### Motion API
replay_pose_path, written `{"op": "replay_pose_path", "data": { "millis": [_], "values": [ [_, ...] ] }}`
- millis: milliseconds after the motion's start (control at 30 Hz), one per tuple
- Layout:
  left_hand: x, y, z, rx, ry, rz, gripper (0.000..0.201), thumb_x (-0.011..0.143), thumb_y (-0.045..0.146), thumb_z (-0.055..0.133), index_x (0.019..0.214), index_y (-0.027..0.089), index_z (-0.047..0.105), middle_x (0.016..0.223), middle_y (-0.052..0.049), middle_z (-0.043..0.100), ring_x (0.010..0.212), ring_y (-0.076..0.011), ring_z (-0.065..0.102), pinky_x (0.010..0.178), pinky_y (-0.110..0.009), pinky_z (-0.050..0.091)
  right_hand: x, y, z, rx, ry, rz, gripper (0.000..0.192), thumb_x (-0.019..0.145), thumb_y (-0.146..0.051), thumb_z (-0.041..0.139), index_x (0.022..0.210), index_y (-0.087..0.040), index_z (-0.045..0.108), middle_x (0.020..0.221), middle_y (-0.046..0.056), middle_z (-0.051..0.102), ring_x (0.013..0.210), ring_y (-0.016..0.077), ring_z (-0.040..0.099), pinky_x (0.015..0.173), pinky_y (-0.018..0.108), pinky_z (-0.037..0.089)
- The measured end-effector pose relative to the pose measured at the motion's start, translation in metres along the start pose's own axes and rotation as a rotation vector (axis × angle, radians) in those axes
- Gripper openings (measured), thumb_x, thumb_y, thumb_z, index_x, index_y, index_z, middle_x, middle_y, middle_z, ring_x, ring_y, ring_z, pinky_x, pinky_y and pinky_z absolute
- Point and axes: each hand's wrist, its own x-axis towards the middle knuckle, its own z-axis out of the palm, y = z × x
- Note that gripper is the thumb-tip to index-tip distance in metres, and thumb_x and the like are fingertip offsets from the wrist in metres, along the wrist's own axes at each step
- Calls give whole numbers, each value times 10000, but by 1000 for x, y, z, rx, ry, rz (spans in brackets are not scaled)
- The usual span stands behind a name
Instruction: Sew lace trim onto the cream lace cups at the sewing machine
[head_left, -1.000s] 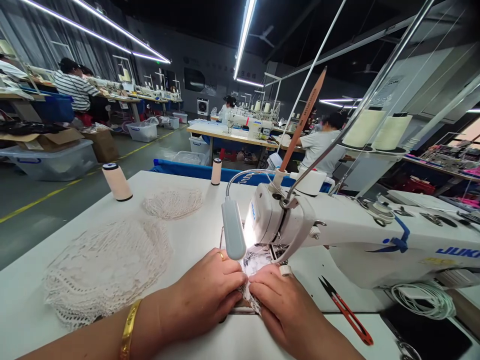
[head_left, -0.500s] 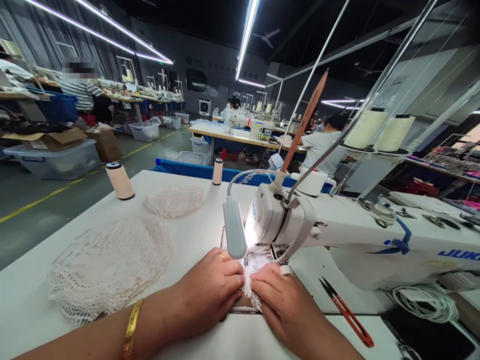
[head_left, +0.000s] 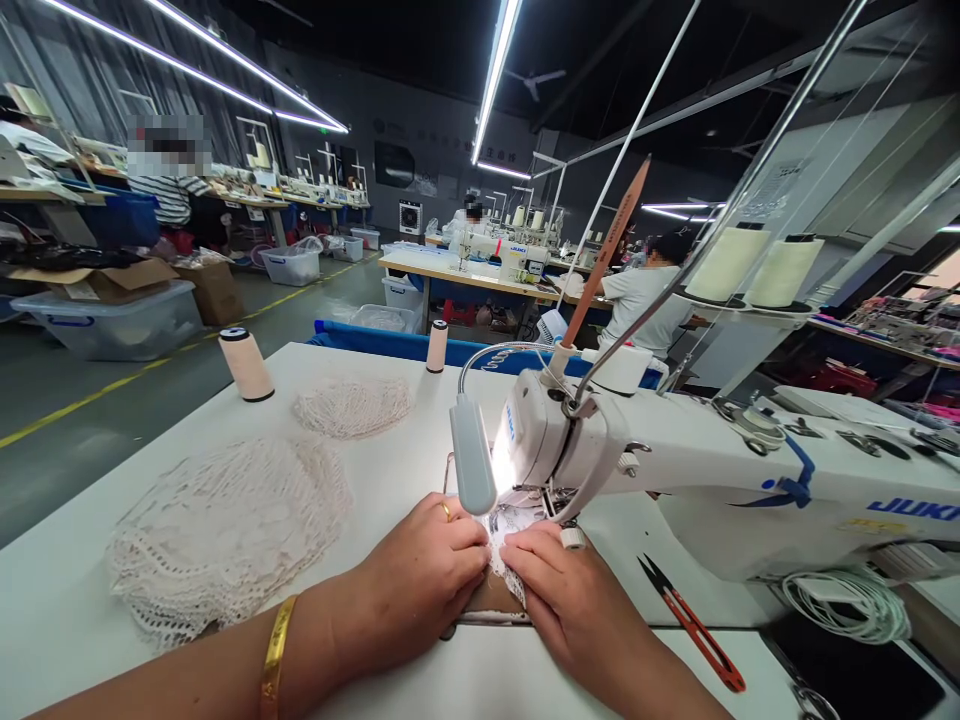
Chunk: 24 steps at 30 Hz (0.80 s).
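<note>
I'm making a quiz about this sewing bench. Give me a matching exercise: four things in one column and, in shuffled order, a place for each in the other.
Things
1. lace strip
2. snips
3. lace pile
4. pencil

Places
a. standing upright on top of the machine head
b. flat on the table, left of the left hand
c. pinched between both hands, in front of the needle
d. on the table, right of the right hand

Pairs: 1-c, 2-d, 3-b, 4-a
</note>
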Motion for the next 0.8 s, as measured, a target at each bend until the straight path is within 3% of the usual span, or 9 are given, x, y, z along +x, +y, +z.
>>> {"op": "replay_pose_path", "data": {
  "millis": [67, 233, 533, 800],
  "values": [
    [-1, 1, 0, 4, 3, 8, 223, 1036, 79, 529, 953, 190, 705, 981, -37, 758, 890, -237, 632, 795, -394, 455, -2, 0, 1, -1, 2, -23, 391, 933, 35, 543, 1191, -230, 671, 1157, 53, 772, 1000, 253, 670, 797, 340, 500],
    [-1, 0, 1, 13, -13, -1, 205, 1014, 71, 554, 916, 182, 696, 953, -33, 751, 874, -236, 621, 801, -398, 462, -3, 0, 2, 15, 11, -23, 364, 917, 36, 556, 1135, -228, 681, 1147, 40, 777, 947, 239, 668, 766, 339, 483],
    [4, -5, 1, 105, -56, -79, 214, 1019, 83, 565, 916, 196, 714, 971, -32, 763, 919, -265, 663, 825, -413, 468, 1, 6, 7, -17, -11, 66, 399, 909, 31, 541, 1130, -256, 707, 1167, 31, 794, 1040, 262, 686, 866, 371, 544],
    [13, -10, -2, 162, -41, -126, 203, 1020, 102, 567, 929, 203, 718, 1022, -41, 770, 940, -263, 675, 838, -402, 493, -1, 17, 16, -105, -50, 172, 464, 935, -42, 533, 1300, -241, 741, 1288, 86, 774, 1096, 267, 723, 906, 389, 619]
  ]
}}
